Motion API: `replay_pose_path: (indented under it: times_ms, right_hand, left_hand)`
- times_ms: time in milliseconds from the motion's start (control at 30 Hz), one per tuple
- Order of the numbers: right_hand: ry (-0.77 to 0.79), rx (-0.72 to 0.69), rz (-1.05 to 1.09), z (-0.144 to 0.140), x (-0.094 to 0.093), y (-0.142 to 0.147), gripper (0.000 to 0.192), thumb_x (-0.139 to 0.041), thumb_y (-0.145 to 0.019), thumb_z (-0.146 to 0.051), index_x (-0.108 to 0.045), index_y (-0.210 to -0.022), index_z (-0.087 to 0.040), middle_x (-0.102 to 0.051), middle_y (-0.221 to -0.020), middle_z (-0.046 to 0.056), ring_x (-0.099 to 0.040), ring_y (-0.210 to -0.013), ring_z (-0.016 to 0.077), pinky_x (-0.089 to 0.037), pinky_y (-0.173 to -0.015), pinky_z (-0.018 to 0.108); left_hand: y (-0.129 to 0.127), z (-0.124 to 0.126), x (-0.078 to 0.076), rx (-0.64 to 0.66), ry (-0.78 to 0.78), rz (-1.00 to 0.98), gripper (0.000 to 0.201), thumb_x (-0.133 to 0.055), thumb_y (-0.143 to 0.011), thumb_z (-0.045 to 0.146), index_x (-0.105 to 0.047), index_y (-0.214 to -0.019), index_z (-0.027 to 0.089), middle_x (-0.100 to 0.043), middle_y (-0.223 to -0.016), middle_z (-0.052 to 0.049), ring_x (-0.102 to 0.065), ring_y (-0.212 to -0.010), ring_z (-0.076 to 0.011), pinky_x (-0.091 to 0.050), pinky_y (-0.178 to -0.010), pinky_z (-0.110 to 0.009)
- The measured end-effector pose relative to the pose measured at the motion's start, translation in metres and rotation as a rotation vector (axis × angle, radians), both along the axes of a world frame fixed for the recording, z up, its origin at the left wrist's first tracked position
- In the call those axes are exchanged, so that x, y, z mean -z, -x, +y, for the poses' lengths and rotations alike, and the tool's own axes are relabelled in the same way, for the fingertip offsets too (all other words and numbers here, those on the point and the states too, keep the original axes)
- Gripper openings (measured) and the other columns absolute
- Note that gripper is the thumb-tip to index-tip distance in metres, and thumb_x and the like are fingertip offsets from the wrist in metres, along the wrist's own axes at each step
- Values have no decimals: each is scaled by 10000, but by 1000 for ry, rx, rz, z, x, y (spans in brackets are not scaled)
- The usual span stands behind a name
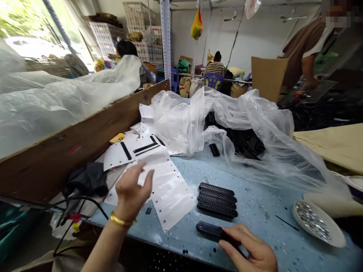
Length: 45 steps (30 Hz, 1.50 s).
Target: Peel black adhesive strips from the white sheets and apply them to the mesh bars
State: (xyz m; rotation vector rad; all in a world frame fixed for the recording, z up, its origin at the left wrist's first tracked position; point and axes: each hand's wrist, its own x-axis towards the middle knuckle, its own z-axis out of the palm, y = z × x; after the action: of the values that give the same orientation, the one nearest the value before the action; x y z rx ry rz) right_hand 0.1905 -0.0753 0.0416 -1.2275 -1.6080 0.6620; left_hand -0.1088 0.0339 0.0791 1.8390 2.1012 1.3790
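My left hand (133, 185), with a gold bracelet (121, 220) at the wrist, hovers over white sheets (172, 185) with holes along their edges. Its thumb and forefinger are apart, and I see nothing between them. Thin black strips (144, 147) lie on the sheets just beyond its fingers. At the front edge of the table, my right hand (249, 247) grips a flat black strip (210, 229) with a rounded end and a small hole; the fingers cover its other end. Behind it sits a neat row of several black textured strips (217, 200).
A shallow dish (334, 238) of small shiny metal pieces stands at the right. Crumpled clear plastic sheeting (181, 124) covers the back, partly over black pieces (249, 143). A wooden board (85, 132) borders the left, near dark cloth (87, 179). Other people are farther back.
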Motion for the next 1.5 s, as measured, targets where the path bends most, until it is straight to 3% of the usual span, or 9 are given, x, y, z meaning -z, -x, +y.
replay_pose_path:
  times_ms: [67,133,233,333,567,933,1200,1333,1500]
  right_hand:
    - [-61,-62,-120,3,-3,-7,228,-708,-763,-148,-735,-982,-208,-665,-735,37,-655,-634,173,-548,-551,243]
    - [-104,-92,-227,4,-3,-11,250,-677,-782,-129,-717,-1023,-182,-660,-752,55,-650,-646,182,-546,-548,272]
    - [-161,-111,-364,3,-1,-12,223,-660,-784,-138,-713,-1002,-142,-635,-691,67,-615,-604,198,-517,-508,316]
    - [-223,-100,-420,3,-1,-10,174,-631,-794,-143,-717,-943,-120,-615,-638,75,-584,-570,208,-489,-476,339]
    - [-240,-68,-365,7,-5,-26,266,-586,-807,-80,-657,-1054,-147,-687,-859,107,-623,-731,230,-546,-617,385]
    - [-187,-71,-310,11,11,-46,285,-533,-845,-28,-642,-1080,-147,-646,-835,94,-593,-745,208,-523,-620,351]
    - [-187,-58,-328,23,7,-47,265,-594,-818,-45,-649,-1057,-146,-669,-845,99,-593,-743,222,-508,-619,373]
    - [-239,-33,-335,28,4,-46,274,-578,-818,-38,-669,-1044,-163,-679,-805,86,-601,-728,227,-504,-622,386]
    - [-124,17,-272,28,2,-60,214,-567,-842,-96,-691,-995,-181,-666,-772,78,-607,-703,210,-525,-611,359]
  left_hand:
    - [-43,-27,-3,293,46,-198,202,-707,-725,317,-730,-877,185,-698,-741,-55,-609,-643,-199,-473,-669,-295]
    - [-82,-52,0,588,341,-382,107,-709,-727,302,-726,-742,197,-643,-576,-18,-553,-506,-159,-434,-510,-260]
    - [-120,-75,13,723,673,-631,127,-683,-735,305,-681,-693,185,-592,-534,0,-540,-483,-145,-410,-477,-250]
    - [-133,-77,23,767,843,-871,169,-652,-753,305,-615,-652,176,-581,-527,13,-523,-426,-113,-374,-448,-230]
    - [-125,-61,29,716,815,-1050,207,-687,-766,323,-624,-660,156,-640,-549,-12,-513,-399,-80,-356,-440,-203]
    - [-123,-44,37,677,834,-1101,216,-721,-753,340,-643,-695,147,-659,-559,-26,-519,-404,-81,-339,-427,-186]
    - [-125,-40,34,654,874,-1192,220,-738,-741,334,-641,-686,145,-653,-558,-23,-486,-403,-70,-345,-425,-178]
    - [-123,-36,37,627,844,-1096,238,-734,-728,360,-652,-659,147,-649,-551,-27,-490,-388,-79,-320,-406,-189]
    - [-110,-30,50,498,665,-759,235,-719,-718,365,-700,-869,186,-651,-577,-6,-553,-447,-132,-393,-452,-232]
